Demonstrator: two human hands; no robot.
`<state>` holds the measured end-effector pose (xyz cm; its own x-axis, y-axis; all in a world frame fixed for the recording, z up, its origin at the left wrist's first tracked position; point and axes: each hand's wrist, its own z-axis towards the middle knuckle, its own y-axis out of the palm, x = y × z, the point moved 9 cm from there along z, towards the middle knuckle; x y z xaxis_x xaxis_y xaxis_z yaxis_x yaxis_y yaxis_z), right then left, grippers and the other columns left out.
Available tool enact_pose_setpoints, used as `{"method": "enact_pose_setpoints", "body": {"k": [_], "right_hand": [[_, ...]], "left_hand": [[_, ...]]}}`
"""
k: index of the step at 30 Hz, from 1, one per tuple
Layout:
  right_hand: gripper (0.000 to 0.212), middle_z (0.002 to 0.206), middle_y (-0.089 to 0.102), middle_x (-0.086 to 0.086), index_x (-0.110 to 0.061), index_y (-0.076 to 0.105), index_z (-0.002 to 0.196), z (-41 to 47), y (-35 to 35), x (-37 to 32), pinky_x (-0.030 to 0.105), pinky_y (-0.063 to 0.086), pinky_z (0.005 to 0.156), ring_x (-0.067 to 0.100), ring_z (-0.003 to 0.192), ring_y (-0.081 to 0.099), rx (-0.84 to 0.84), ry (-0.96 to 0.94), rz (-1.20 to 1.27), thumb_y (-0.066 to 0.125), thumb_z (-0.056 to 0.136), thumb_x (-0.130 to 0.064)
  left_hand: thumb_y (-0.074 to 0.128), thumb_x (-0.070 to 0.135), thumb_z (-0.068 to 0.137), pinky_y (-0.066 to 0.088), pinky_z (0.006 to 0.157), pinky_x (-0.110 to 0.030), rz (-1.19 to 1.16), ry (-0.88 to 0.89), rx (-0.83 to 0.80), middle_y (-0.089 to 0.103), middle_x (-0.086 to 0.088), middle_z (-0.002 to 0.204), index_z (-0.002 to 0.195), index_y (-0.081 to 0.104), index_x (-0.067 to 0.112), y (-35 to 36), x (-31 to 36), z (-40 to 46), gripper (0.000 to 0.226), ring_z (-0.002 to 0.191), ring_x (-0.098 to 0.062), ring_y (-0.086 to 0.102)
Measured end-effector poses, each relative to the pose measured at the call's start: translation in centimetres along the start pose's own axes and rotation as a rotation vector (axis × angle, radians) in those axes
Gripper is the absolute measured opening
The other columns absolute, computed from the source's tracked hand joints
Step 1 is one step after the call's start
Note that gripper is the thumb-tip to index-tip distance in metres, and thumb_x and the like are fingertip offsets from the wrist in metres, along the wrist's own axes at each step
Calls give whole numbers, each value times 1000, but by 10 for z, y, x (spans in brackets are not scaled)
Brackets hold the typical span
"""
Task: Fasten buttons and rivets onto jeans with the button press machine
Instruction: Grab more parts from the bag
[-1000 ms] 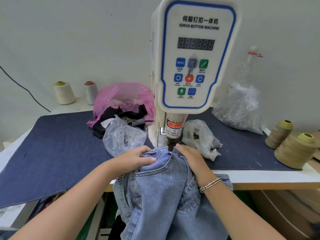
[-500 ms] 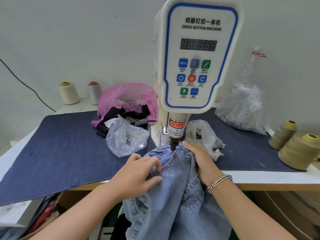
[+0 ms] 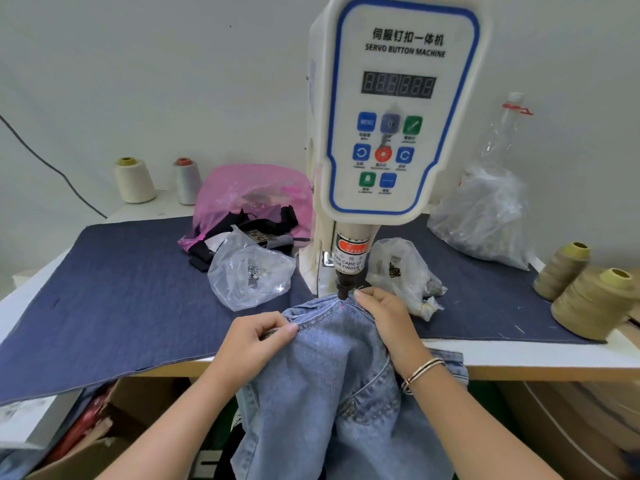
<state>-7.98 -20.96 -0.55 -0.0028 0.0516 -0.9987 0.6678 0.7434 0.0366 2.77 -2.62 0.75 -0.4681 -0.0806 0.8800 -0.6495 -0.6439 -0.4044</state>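
The jeans (image 3: 332, 382) hang over the near edge of the bench (image 3: 519, 355). Their top edge sits right under the black tip (image 3: 343, 289) of the button machine (image 3: 398, 109). A small red light dot (image 3: 342, 307) shines on the cloth just near the tip.

The left hand (image 3: 252, 344) pinches the seam of the jeans, so its grip is clamped on the cloth. The right hand (image 3: 384, 313) lies on the jeans beside the tip. Its fingers are curled on the cloth, and the grip looks clamped on it too.

To do this step well, I think the cloth should be pulled flat and smooth. The spot for the button should sit right on the red dot. The right hand's fingers are very close to the tip, so they should slide away before the press comes down. The label on the machine warns about fingers too.

Now let us count. There is one machine and one pair of jeans. There are four thread cones: two at the far left (image 3: 135, 180) and two at the right (image 3: 595, 303). There are three clear bags (image 3: 249, 268), one pink bag (image 3: 252, 192), and one clear bottle (image 3: 502, 133). One dark blue cloth (image 3: 104, 289) covers the bench.
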Motion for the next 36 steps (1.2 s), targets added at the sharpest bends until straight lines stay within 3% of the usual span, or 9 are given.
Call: {"method": "enact_pose_setpoints", "body": {"k": [4, 11, 17, 23, 30, 36], "right_hand": [[32, 67, 69, -2, -21, 71, 63, 0, -7, 3, 21, 51, 62, 9, 65, 64, 15, 6, 76, 59, 91, -13], [33, 66, 68, 1, -20, 70, 63, 0, -1, 3, 24, 52, 62, 12, 64, 63, -29, -3, 103, 57, 92, -10], [32, 67, 69, 0, -22, 72, 64, 0, 0, 4, 24, 52, 62, 12, 65, 64, -46, -3, 100, 58, 92, -12], [30, 72, 66, 6, -22, 71, 64, 1, -1, 5, 33, 49, 73, 21, 73, 61, -43, -20, 83, 59, 91, -13], [32, 69, 69, 2, -23, 72, 64, 0, 1, 3, 26, 51, 65, 13, 67, 64, -71, -28, 101, 58, 91, -12], [9, 73, 70, 5, -19, 71, 68, -7, 3, -1, 25, 53, 64, 14, 68, 66, -192, -19, 278, 65, 75, -21]], "left_hand": [[55, 57, 78, 29, 58, -21, -67, 2, -37, 46, 10, 59, 62, 59, 29, 11, -2, 0, 33, 59, -6, 38], [59, 36, 80, 31, 57, -14, -172, -50, -64, 43, 9, 58, 53, 53, 26, 11, -7, 3, 30, 56, -5, 38], [59, 52, 70, 30, 56, -17, -206, -84, -42, 42, 4, 58, 53, 52, 23, 10, -12, 3, 34, 57, -10, 37], [57, 52, 72, 33, 57, -14, -174, -62, -45, 42, 8, 58, 53, 52, 24, 10, -14, 3, 34, 57, -8, 38], [61, 46, 76, 29, 55, -15, -184, -52, -45, 40, 7, 57, 52, 52, 24, 10, -13, 2, 33, 57, -8, 35], [62, 50, 77, 27, 51, -16, -223, -83, -28, 35, 4, 55, 47, 42, 20, 10, -11, 2, 46, 53, -9, 33]]}}
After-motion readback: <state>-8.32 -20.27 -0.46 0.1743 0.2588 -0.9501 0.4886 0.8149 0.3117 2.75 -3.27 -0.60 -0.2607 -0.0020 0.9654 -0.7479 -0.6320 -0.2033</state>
